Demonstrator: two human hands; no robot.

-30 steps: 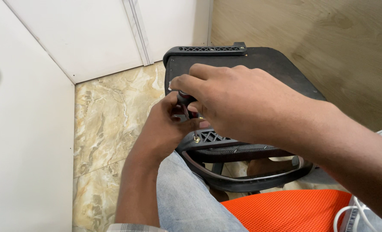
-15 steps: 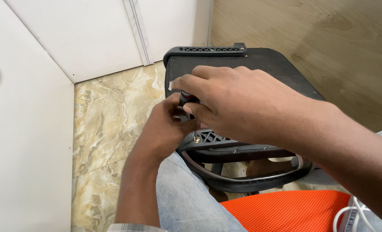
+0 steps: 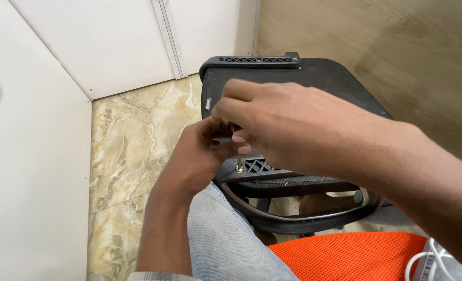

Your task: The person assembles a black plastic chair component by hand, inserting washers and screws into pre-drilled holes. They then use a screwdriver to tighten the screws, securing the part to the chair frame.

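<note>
Both hands meet over the black chair part (image 3: 314, 78) near its left edge. The left hand (image 3: 202, 156) and right hand (image 3: 288, 130) pinch a small tool (image 3: 234, 136) above a screw (image 3: 239, 168). Marble floor (image 3: 132, 135) lies beneath.

There is 1 view only, from a camera worn on the person's head. It looks steeply down and a little forward, over the person's lap. The hands (image 3: 272, 132) sit close under the lens at mid-frame, with the right forearm running off the lower right edge. Just beyond them the black chair part (image 3: 319, 73) fills the centre. The marble floor (image 3: 132, 135) lies lower left, white panels (image 3: 85, 41) run along the left and top, and a wooden wall (image 3: 387, 41) closes the upper right. No 2nd view shares this scene
</note>
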